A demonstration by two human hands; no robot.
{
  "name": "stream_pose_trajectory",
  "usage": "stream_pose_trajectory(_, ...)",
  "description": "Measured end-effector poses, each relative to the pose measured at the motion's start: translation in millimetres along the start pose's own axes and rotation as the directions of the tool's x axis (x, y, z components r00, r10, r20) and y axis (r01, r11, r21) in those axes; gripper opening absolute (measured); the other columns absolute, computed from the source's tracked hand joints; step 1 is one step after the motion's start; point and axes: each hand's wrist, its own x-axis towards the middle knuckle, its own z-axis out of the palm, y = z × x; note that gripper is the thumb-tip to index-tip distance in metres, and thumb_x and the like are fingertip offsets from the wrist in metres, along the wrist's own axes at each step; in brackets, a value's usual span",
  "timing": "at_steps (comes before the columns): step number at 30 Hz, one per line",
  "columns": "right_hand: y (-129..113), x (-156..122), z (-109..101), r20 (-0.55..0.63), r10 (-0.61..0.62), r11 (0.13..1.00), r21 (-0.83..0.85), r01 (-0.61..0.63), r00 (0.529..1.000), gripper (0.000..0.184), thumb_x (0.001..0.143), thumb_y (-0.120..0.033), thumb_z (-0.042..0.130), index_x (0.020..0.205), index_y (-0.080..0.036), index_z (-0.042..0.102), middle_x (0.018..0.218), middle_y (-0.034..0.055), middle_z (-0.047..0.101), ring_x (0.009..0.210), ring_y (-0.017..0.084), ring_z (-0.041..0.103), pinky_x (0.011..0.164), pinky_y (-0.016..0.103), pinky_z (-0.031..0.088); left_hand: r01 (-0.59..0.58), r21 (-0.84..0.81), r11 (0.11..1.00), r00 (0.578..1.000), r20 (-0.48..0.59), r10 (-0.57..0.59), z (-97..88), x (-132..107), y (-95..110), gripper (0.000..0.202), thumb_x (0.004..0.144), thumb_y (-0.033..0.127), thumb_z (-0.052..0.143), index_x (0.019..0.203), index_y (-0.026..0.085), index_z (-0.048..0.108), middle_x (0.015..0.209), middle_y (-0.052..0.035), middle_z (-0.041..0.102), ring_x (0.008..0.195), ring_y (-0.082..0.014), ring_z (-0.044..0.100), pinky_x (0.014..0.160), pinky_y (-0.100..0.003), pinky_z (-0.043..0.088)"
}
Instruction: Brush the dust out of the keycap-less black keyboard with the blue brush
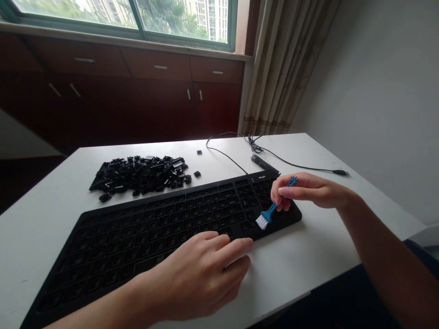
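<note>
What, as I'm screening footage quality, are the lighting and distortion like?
Head view: daylight washes out parts of the green-framed window; dark red wooden cabinets below sink into shadow; same view: wide-angle perspective enlarges the left end of the black plastic keyboard; same view: the blue brush with white bristles, in the right hand, looks fairly sharp.

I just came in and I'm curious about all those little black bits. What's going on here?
Someone is at a white table with a black keyboard whose bare key sockets show. The right hand holds a small blue brush, its white bristles over the keyboard's right part. The left hand lies at the keyboard's front edge. The black bits look like loose keycaps, mostly heaped behind the keyboard.
</note>
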Motion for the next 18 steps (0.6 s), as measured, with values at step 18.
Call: stream_pose_trajectory(18,-6,-47,-45,-0.131,-0.068,0.964,-0.264,0.031,0.989,0.018,0.098,-0.032,0.065,0.102,-0.021,0.079,0.082,0.0054,0.072,0.072,0.015,0.064,0.063,0.026,0.052,-0.024,0.001,1.000,1.000,-0.015,0.024,-0.1,3,-2,0.015,0.095,0.019,0.055,0.101,0.017,0.069,0.121,-0.0084,0.070,0.074,-0.0128,0.062,0.071,-0.029,0.053)
